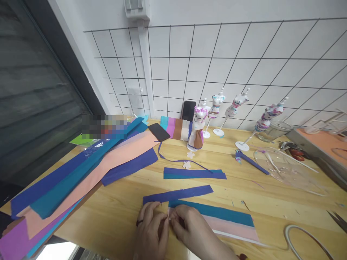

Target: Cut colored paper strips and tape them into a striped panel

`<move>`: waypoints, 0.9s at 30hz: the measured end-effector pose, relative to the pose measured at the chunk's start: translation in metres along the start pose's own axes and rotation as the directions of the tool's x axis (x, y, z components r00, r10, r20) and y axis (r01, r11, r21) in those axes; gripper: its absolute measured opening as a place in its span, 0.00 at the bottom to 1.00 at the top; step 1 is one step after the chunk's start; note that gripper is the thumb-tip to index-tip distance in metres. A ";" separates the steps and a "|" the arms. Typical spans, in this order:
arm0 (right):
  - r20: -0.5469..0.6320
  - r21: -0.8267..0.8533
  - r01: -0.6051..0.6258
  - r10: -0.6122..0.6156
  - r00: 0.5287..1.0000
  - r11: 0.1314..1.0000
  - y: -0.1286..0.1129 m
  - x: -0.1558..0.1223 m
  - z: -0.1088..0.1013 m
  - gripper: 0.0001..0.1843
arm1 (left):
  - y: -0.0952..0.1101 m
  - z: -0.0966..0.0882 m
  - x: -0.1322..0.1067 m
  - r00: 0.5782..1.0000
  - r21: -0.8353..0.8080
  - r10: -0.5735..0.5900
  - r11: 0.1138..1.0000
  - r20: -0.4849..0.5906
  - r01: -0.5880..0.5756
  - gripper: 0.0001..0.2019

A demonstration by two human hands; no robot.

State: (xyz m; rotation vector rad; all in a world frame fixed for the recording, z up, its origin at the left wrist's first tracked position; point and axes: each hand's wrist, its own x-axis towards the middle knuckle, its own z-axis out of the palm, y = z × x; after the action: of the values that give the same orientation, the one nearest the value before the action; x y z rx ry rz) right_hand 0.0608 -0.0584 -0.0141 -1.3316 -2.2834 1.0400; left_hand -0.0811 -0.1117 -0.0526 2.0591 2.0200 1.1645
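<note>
My right hand (187, 222) is closed in a pinch at the left end of a pale pink fabric strip (230, 227). A teal fabric strip (222, 212) lies along its far edge, and a narrow white band (230, 235) runs lengthwise over the pink. My left hand (151, 227), wearing a dark ring, rests beside it on the table, thumb and index finger drawn together close to the right fingertips. What they grip is hidden. Just beyond the left fingers lies a blue fabric strip (179, 194). Farther back is a blue and teal strip pair (195, 174).
Long fabric strips (108, 162) are piled at left near a black phone (159, 131). Small white dress forms (202, 115) stand along the tiled wall. At right are a clear plastic disc (287, 169), scissors (337, 221) and a white cord loop (303, 233).
</note>
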 end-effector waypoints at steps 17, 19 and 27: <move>-0.019 -0.010 -0.067 0.067 0.998 0.998 -0.015 -0.011 -0.004 0.10 | -0.010 0.000 -0.002 0.996 0.101 0.074 0.992 0.043 -0.078 0.06; -0.005 -0.004 -0.087 0.087 0.996 0.996 -0.016 -0.011 -0.005 0.09 | -0.015 -0.002 -0.002 0.991 0.125 0.130 0.983 0.030 -0.132 0.05; -0.004 0.126 -0.115 0.116 0.993 0.985 -0.008 -0.007 -0.009 0.09 | -0.030 -0.014 -0.007 0.838 0.260 0.533 0.798 0.117 -0.544 0.19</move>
State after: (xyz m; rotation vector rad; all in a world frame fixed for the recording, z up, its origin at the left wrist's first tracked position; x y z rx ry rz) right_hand 0.0643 -0.0628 -0.0011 -1.4285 -2.1153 1.1892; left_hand -0.1131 -0.1200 -0.0610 2.9103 1.7042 0.9005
